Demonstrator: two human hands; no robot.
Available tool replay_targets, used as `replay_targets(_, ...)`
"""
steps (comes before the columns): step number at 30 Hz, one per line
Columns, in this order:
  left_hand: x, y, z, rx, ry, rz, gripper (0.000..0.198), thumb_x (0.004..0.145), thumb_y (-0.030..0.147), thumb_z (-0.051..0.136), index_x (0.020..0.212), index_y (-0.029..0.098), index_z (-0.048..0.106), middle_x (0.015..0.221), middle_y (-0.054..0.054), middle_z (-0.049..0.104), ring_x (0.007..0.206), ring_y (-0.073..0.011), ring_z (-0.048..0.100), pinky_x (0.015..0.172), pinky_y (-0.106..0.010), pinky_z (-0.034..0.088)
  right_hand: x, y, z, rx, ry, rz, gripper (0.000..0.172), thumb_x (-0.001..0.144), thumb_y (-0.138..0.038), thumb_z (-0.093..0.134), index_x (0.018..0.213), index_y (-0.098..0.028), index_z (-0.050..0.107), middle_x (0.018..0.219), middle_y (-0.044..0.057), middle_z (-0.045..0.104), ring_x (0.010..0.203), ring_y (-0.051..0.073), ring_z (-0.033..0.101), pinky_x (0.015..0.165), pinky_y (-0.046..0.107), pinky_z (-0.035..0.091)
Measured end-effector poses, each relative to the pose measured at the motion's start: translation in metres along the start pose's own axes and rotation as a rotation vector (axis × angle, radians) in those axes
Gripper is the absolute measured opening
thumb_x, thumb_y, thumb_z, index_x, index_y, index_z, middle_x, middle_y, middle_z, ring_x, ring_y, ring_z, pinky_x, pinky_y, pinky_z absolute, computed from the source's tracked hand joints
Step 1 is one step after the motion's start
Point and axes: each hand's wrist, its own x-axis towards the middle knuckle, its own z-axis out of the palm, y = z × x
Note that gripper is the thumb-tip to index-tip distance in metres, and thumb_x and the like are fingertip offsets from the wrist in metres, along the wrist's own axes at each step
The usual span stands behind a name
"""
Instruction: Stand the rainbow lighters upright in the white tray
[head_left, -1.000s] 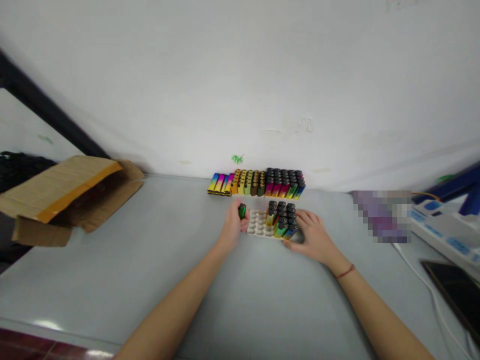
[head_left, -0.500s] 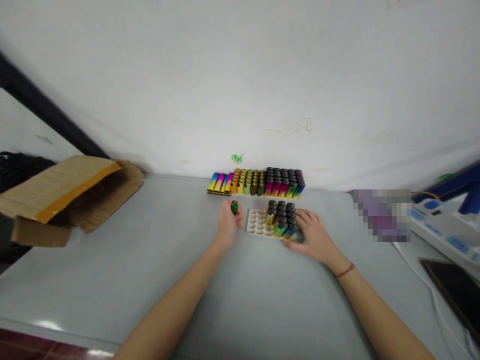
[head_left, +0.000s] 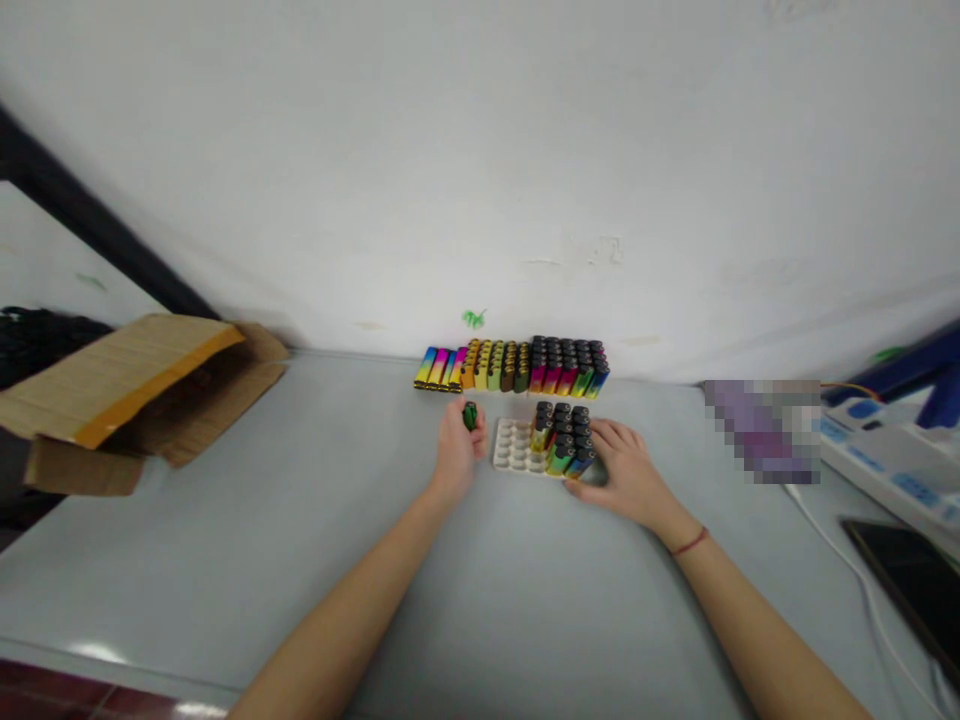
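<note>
My left hand (head_left: pixel 455 452) is closed around a dark green lighter (head_left: pixel 469 415), its top showing above the fingers, just left of the white tray (head_left: pixel 511 462). Black-topped lighters (head_left: pixel 561 455) with shiny coloured bodies stand upright in the tray's right part; bare round cells show at its left. My right hand (head_left: pixel 626 470) grips the tray's right end, thumb at the near edge and fingers at the far side. Behind the tray, by the wall, rows of upright lighters (head_left: pixel 566 368) have black tops, and others (head_left: pixel 495 365) have gold and dark tops.
Several multicoloured lighters (head_left: pixel 440 368) lie flat at the left end of the rows. An open cardboard box (head_left: pixel 142 385) lies at the left. On the right are a blurred-out object (head_left: pixel 772 435), a white power strip (head_left: pixel 892 455), a cable (head_left: pixel 847 560) and a dark phone (head_left: pixel 907 580).
Almost nothing differs. The green lighter in my left hand seems turned slightly; both hands and the tray stay in place.
</note>
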Motion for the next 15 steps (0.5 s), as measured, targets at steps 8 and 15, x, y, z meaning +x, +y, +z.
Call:
replay_targets(8, 0.004, -0.001, -0.004, 0.01, 0.02, 0.042, 0.044, 0.084, 0.055, 0.046, 0.059, 0.02, 0.041, 0.044, 0.009, 0.023, 0.035, -0.0046, 0.018, 0.035, -0.017, 0.015, 0.0, -0.001, 0.0, 0.0, 0.002, 0.002, 0.062, 0.076, -0.05, 0.068, 0.126, -0.015, 0.058, 0.125, 0.018, 0.062, 0.116, 0.036, 0.052, 0.098, 0.052, 0.041)
replay_targets(15, 0.007, -0.013, -0.005, 0.086, -0.124, 0.195, 0.057, 0.079, 0.076, 0.044, 0.073, 0.019, 0.049, 0.05, 0.008, 0.037, 0.038, -0.0059, 0.033, 0.039, -0.019, 0.025, 0.0, -0.001, -0.001, 0.005, 0.0, 0.008, 0.063, 0.076, -0.051, 0.068, 0.126, -0.015, 0.058, 0.126, 0.018, 0.062, 0.117, 0.036, 0.052, 0.099, 0.052, 0.041)
